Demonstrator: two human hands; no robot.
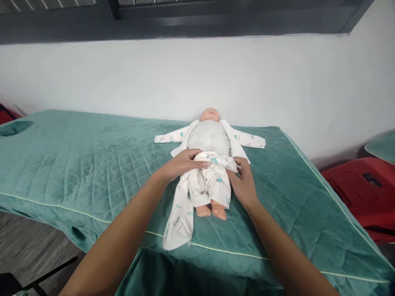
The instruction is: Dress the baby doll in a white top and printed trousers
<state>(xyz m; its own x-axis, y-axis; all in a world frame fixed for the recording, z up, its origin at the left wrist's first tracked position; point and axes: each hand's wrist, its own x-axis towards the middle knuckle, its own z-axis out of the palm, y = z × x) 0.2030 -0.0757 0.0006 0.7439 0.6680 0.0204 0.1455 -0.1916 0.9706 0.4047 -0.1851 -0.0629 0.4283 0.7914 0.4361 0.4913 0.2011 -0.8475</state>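
Green and quilted, the bed (108, 160) carries the face-up doll (210, 135), head at twelve o'clock, seemingly so its waist is reachable. There the right hand (245, 183) pinches printed cloth (214, 158) at three o'clock; the left hand (181, 163) touches it at nine, grip unclear.

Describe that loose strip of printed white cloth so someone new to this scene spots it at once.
On the green quilted bed, find the doll lying on its back, feet toward the viewer. Left of those feet in the picture lies the loose strip of printed white cloth. Unlike the outspread sleeves, it runs past the feet and crosses the bed's pale near-edge piping.
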